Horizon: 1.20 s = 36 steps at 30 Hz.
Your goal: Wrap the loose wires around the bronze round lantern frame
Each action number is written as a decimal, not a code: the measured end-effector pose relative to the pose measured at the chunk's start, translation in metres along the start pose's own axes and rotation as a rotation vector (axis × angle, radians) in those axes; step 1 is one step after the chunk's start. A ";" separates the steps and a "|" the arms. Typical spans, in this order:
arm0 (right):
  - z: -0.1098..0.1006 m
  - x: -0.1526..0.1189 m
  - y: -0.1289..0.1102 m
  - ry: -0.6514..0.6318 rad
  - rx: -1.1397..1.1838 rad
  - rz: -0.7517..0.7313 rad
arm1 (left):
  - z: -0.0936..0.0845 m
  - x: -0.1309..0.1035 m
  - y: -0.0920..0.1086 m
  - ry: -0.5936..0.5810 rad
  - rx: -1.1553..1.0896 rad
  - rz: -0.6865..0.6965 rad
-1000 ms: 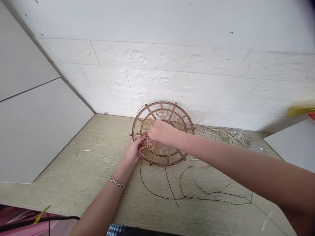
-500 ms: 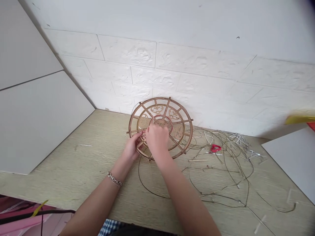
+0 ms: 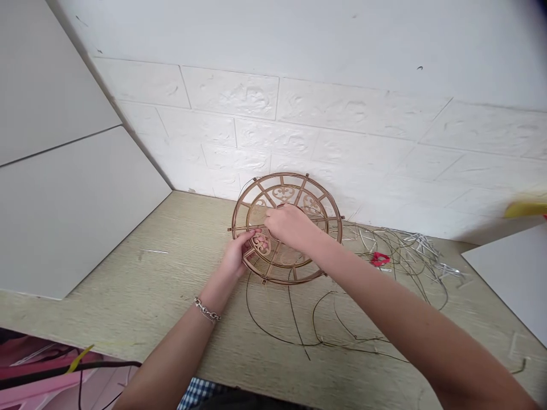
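Observation:
A round copper-coloured openwork frame (image 3: 311, 181), with spokes and scroll patterns, stands tilted on the table near the wall. My left hand (image 3: 236, 254) grips its lower left rim, thumb in front and the other fingers partly behind. Over the hub of the frame, my right hand (image 3: 287, 224) is closed, fingertips pinched together and pointing left. Whatever lies in that pinch is too small or hidden to make out. Thin wire (image 3: 273, 337) hangs from below the frame and curves over the table.
A tangle of wires (image 3: 401, 245) and pale sticks (image 3: 423, 245) lies right of the frame, with a red strip (image 3: 380, 259) among them. White panels (image 3: 85, 222) border the left side. A white brick-patterned wall (image 3: 239, 91) stands behind. Pink items (image 3: 47, 378) sit below the table's left edge.
My right hand has turned, its forearm swinging out to the right and the fingers now pointing left over the hub. The left hand keeps its hold. The view has shifted slightly.

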State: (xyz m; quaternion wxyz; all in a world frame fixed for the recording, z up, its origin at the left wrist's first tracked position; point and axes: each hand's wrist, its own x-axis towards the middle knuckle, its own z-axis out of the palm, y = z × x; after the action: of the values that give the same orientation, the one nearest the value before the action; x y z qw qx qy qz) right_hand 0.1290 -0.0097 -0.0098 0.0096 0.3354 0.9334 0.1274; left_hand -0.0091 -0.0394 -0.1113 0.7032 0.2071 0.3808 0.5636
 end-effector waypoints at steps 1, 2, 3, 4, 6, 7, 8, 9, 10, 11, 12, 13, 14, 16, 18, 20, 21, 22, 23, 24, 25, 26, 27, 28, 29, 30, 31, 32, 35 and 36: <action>0.001 0.000 0.001 -0.010 0.037 0.033 | 0.000 0.000 0.000 -0.002 0.002 -0.002; 0.004 0.001 0.001 -0.013 0.073 0.075 | 0.000 0.000 -0.001 -0.002 0.001 0.000; 0.007 0.001 0.000 -0.009 0.103 0.124 | 0.000 0.000 -0.001 0.001 0.001 0.002; 0.010 0.001 -0.002 0.001 0.122 0.176 | -0.001 0.000 -0.002 0.006 -0.001 0.005; 0.017 0.001 -0.009 0.023 0.127 0.277 | -0.002 0.001 -0.002 0.014 -0.009 0.013; 0.020 0.001 -0.013 0.034 0.137 0.341 | -0.003 0.002 -0.002 0.017 -0.014 0.017; 0.023 0.001 -0.018 0.047 0.166 0.425 | -0.003 0.002 -0.003 0.019 -0.019 0.023; 0.025 0.002 -0.023 0.062 0.219 0.520 | -0.003 0.002 -0.003 0.018 -0.023 0.031; 0.027 0.003 -0.028 0.080 0.292 0.616 | -0.003 0.003 -0.003 0.018 -0.025 0.041; 0.029 0.004 -0.032 0.104 0.379 0.703 | -0.003 0.003 -0.003 0.018 -0.026 0.050; 0.030 0.005 -0.035 0.135 0.470 0.772 | -0.003 0.003 -0.003 0.019 -0.027 0.058; 0.030 0.005 -0.037 0.168 0.552 0.813 | -0.003 0.004 -0.002 0.020 -0.027 0.063; 0.030 0.005 -0.037 0.198 0.613 0.824 | -0.002 0.003 -0.001 0.021 -0.027 0.065; 0.030 0.004 -0.035 0.244 0.696 0.802 | -0.001 0.003 0.000 0.021 -0.025 0.063; 0.028 0.001 -0.030 0.280 0.708 0.777 | 0.000 0.001 0.001 0.022 -0.018 0.058; 0.026 -0.005 -0.024 0.341 0.657 0.767 | 0.002 -0.001 0.002 0.031 -0.010 0.049; 0.024 -0.009 -0.021 0.376 0.625 0.766 | 0.003 -0.002 0.003 0.040 -0.007 0.044; 0.023 -0.013 -0.018 0.407 0.594 0.766 | 0.003 -0.003 0.003 0.049 -0.006 0.039; 0.022 -0.018 -0.016 0.425 0.568 0.764 | 0.004 -0.003 0.003 0.059 -0.005 0.036; 0.022 -0.024 -0.013 0.422 0.547 0.757 | 0.005 -0.004 0.003 0.068 -0.005 0.033; 0.022 -0.029 -0.012 0.396 0.529 0.741 | 0.006 -0.004 0.003 0.076 -0.005 0.032; 0.023 -0.034 -0.011 0.353 0.511 0.711 | 0.006 -0.004 0.003 0.082 -0.004 0.030; 0.024 -0.039 -0.010 0.301 0.492 0.666 | 0.006 -0.004 0.003 0.087 -0.003 0.027; 0.026 -0.042 -0.011 0.245 0.469 0.610 | 0.007 -0.004 0.003 0.086 -0.001 0.025; 0.029 -0.045 -0.013 0.196 0.436 0.553 | 0.007 -0.004 0.003 0.082 0.001 0.025; 0.031 -0.047 -0.015 0.156 0.391 0.504 | 0.007 -0.004 0.002 0.076 0.005 0.024; 0.034 -0.047 -0.017 0.126 0.332 0.467 | 0.007 -0.004 0.002 0.073 0.009 0.025; 0.036 -0.047 -0.020 0.101 0.261 0.438 | 0.006 -0.003 0.001 0.070 0.015 0.026; 0.037 -0.042 -0.026 0.041 0.044 0.343 | 0.005 -0.001 0.000 0.064 0.027 0.027; 0.036 -0.040 -0.028 0.027 -0.007 0.297 | 0.004 -0.001 -0.001 0.059 0.026 0.027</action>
State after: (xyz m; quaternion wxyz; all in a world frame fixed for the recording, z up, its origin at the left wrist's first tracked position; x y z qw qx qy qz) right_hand 0.1468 -0.0472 -0.0540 -0.0208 0.4680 0.8730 0.1354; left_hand -0.0054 -0.0398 -0.1093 0.6813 0.2048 0.4058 0.5738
